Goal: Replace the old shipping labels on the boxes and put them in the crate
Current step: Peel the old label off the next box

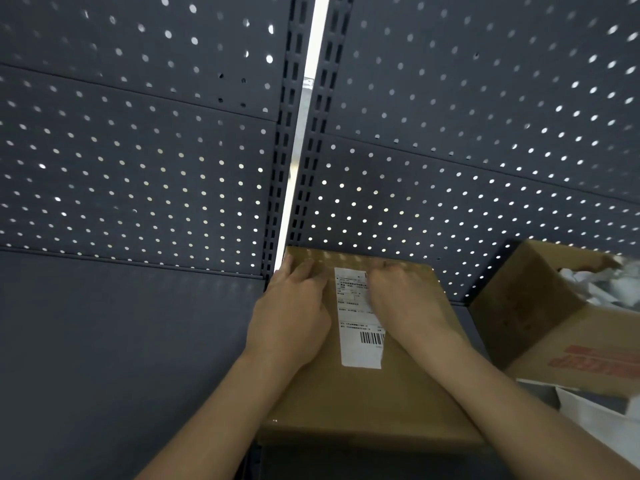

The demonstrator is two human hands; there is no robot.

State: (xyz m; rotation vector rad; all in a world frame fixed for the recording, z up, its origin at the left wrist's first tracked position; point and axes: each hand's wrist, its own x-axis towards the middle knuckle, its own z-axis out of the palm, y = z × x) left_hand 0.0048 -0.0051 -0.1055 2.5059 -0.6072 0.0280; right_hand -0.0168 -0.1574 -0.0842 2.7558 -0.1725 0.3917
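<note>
The shipping label lay stuck lengthwise on the top face of the brown box, barcode at its near end, directly between the two hands. The right hand sat over the label's right edge with fingers curled down onto it; whether its grip was pinched on the paper or only touching could not be told. The left hand rested just left of the label, its grip apart, fingers laid flat on the cardboard and reaching to the box's far edge. The box stood on a dark grey shelf against a pegboard wall. Right of the right hand, apart from it, an open carton with red print held crumpled white paper.
</note>
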